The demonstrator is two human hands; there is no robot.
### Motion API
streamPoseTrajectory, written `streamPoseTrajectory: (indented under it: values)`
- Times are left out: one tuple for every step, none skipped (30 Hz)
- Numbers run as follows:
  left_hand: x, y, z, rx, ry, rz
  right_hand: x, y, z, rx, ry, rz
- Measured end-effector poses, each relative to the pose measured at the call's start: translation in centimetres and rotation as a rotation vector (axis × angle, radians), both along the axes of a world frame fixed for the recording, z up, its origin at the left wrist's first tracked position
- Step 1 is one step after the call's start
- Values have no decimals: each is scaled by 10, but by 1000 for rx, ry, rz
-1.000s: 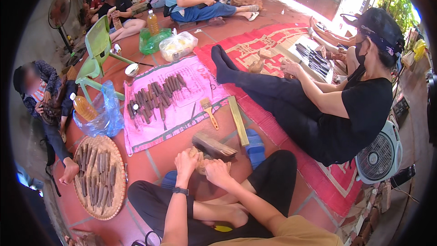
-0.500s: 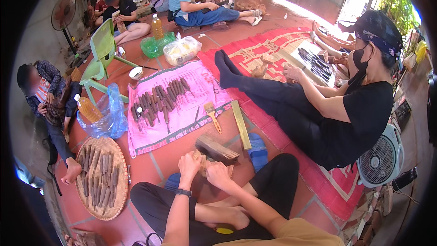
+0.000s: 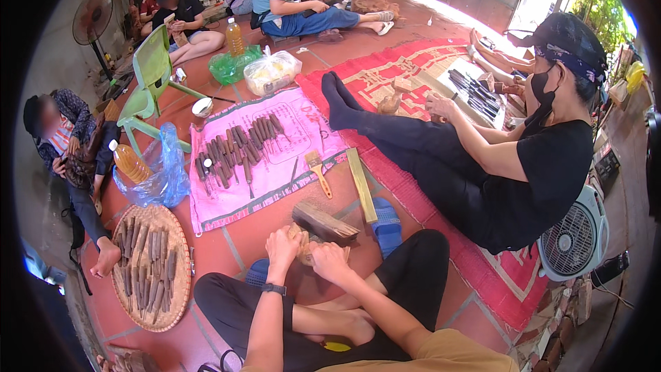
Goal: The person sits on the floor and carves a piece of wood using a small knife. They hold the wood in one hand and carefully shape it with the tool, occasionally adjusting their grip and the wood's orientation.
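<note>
Between my crossed legs, my left hand [image 3: 282,249] and my right hand [image 3: 330,262] are both closed round a light brown piece of carved wood [image 3: 305,255]. Much of it is covered by my fingers, so its full shape cannot be made out. Just beyond it a dark, rough wood block [image 3: 323,223] lies on the tiles. A flat brush with a wooden handle [image 3: 319,173] and a yellowish wooden strip [image 3: 361,186] lie farther off. Many dark-handled carving tools [image 3: 237,151] are spread on a pink cloth sack [image 3: 220,208].
At left, a round woven tray [image 3: 180,303] bears more tools, near a bottle [image 3: 131,163] in a blue plastic bag [image 3: 164,182]. A green chair [image 3: 151,65] stands behind. A person in black [image 3: 558,145] sits at right on a red mat [image 3: 413,62], beside a box fan [image 3: 577,234].
The whole view has shifted slightly. My hands stay on the carved wood in nearly the same place.
</note>
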State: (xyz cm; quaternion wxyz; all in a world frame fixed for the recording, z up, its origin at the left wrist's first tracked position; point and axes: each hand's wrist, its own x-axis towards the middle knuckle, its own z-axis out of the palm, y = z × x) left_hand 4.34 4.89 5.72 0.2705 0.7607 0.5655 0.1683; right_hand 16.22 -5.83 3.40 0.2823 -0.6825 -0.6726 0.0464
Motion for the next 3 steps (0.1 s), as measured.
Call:
streamPoseTrajectory:
  values:
    - [-4, 0, -3, 24, 6, 13, 3, 0, 5, -70, 0, 12]
    - [-2, 0, 1, 27, 22, 8, 6, 1, 8, -140, -3, 14]
    - [1, -2, 5, 31, 39, 3, 6, 3, 0, -178, -1, 3]
